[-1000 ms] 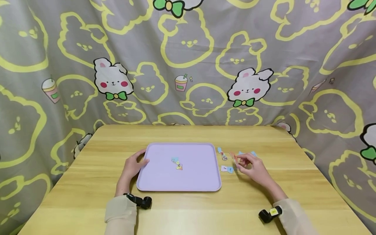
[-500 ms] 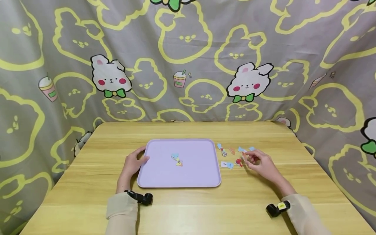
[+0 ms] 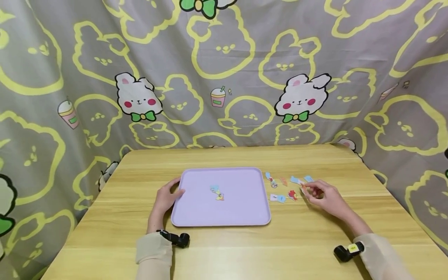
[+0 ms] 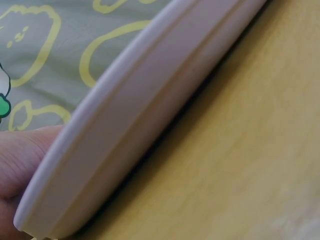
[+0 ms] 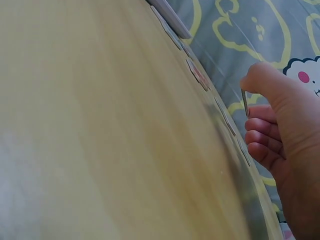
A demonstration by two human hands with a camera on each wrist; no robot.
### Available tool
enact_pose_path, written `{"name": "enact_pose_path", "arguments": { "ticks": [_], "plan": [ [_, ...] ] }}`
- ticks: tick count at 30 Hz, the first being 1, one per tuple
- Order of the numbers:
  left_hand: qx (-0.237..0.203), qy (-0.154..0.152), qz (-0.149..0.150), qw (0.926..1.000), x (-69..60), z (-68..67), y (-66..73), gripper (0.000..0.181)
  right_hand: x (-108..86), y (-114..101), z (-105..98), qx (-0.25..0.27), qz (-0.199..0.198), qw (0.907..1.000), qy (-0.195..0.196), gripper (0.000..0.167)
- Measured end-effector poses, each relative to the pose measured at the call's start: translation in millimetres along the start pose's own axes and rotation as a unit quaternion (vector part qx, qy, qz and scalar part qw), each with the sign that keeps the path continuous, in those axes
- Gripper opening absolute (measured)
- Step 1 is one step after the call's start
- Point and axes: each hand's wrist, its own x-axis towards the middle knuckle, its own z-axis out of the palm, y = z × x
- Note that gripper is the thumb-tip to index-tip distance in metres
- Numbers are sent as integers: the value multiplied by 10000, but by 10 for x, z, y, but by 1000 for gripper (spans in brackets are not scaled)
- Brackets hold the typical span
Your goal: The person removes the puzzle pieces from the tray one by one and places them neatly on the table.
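Observation:
A pale purple tray [image 3: 241, 212] lies on the wooden table, with its left rim gripped by my left hand [image 3: 165, 199]; the thumb lies over the rim. Inside the tray sit joined puzzle pieces [image 3: 219, 196], blue and yellow. To the tray's right, my right hand [image 3: 328, 198] pinches a small orange and white puzzle piece [image 3: 304, 189] between thumb and index finger. The right wrist view shows this piece edge-on, above the table. Near that hand lie a red and yellow piece [image 3: 292, 195] and light blue pieces [image 3: 295, 179], partly hidden by the held one.
Beside the tray's right rim lie a white and blue pair of pieces [image 3: 278, 198], a blue and multicoloured cluster [image 3: 272, 180] and an orange piece [image 3: 283, 181]. A light blue piece [image 3: 308, 178] sits behind the right hand. A patterned curtain [image 3: 245, 58] hangs behind the table [image 3: 224, 252].
My right hand has moved right, away from the tray, still pinching the piece, and the red and yellow piece has come into sight. The left hand keeps its hold. The head view has shifted slightly.

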Motion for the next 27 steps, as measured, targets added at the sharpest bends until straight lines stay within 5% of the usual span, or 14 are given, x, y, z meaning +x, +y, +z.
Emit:
{"name": "enact_pose_path", "arguments": {
  "ticks": [15, 27],
  "plan": [
    [-73, 115, 62, 9999, 4, 104, 64, 54, -19, 13, -171, -628, -310, 9963, -495, 30],
    [-103, 219, -26, 9997, -7, 23, 29, 53, 76, -2, -114, -849, -672, 9920, -655, 27]
  ]
}}
